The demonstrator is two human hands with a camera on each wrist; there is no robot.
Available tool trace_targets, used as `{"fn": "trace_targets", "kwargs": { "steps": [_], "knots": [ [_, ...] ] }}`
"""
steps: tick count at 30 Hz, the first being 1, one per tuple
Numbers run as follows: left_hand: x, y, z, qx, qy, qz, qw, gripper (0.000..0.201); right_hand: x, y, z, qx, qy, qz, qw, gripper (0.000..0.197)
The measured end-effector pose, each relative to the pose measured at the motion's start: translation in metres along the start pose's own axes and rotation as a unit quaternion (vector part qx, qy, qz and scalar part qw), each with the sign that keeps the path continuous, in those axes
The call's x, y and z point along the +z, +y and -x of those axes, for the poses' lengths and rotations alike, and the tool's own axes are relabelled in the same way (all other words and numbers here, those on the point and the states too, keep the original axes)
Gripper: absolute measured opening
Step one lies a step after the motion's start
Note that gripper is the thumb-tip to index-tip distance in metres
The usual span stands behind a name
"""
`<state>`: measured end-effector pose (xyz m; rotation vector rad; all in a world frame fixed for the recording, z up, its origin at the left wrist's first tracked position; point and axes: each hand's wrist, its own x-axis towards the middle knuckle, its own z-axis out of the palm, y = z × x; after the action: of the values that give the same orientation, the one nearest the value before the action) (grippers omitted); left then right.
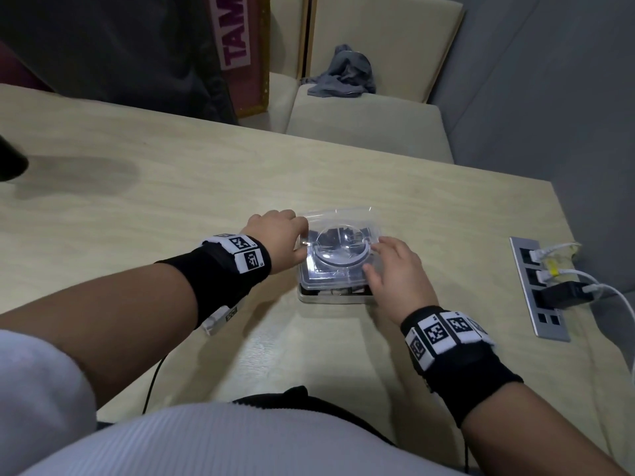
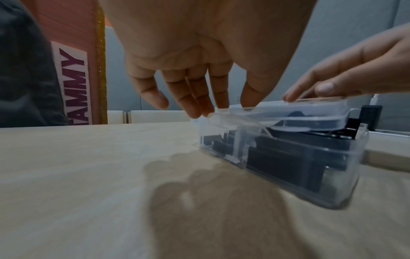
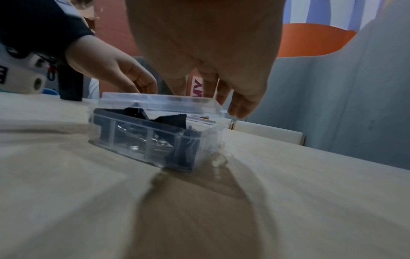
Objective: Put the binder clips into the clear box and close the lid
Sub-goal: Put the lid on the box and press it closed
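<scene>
A clear box (image 1: 335, 296) stands on the wooden table (image 1: 137, 201), with black binder clips (image 2: 288, 157) packed inside it. Its clear lid (image 1: 340, 249) lies on top, raised and tilted, with a gap above the rim in the wrist views. My left hand (image 1: 295, 235) touches the lid's left edge with straight fingertips and thumb (image 2: 250, 99). The right hand (image 1: 381, 259) rests on the lid's right side, fingers straight. In the right wrist view the lid (image 3: 159, 101) hovers over clips (image 3: 168, 119) that stick up above the box rim.
A metal socket panel (image 1: 536, 286) with white cables and a black plug is set into the table at the right. Beyond the far edge are cream seats with a grey cloth (image 1: 343, 73) and a lettered board (image 1: 240, 53). A dark object (image 1: 10, 159) pokes in at left.
</scene>
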<state>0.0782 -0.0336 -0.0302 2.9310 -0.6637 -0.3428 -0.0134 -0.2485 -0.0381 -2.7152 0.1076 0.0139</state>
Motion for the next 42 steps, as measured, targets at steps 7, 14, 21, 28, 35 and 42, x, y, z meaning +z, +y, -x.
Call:
{"fn": "trace_targets", "kwargs": {
  "steps": [7,14,21,28,35,42],
  "knots": [
    [-0.004,0.001,0.001,0.005,0.011,0.017,1.000,0.029,0.004,0.001,0.004,0.013,0.006,-0.015,1.000,0.027],
    [-0.003,0.001,-0.002,-0.022,-0.011,0.078,0.997,0.038,-0.002,-0.003,0.002,0.088,-0.022,-0.069,0.994,0.035],
    [-0.007,0.004,-0.002,-0.057,0.050,0.186,0.980,0.036,-0.010,-0.002,0.005,0.099,0.038,-0.178,0.978,0.038],
    [-0.024,0.000,-0.016,-0.120,0.068,0.295,0.945,0.046,-0.021,0.000,-0.004,0.109,0.088,-0.263,0.955,0.035],
    [-0.023,-0.015,-0.020,-0.153,0.044,0.287,0.945,0.042,-0.013,-0.001,-0.004,0.101,0.078,-0.282,0.951,0.028],
    [-0.021,-0.024,-0.022,-0.183,0.061,0.290,0.937,0.041,0.003,-0.003,0.003,0.036,-0.108,-0.051,0.992,0.034]
  ]
}}
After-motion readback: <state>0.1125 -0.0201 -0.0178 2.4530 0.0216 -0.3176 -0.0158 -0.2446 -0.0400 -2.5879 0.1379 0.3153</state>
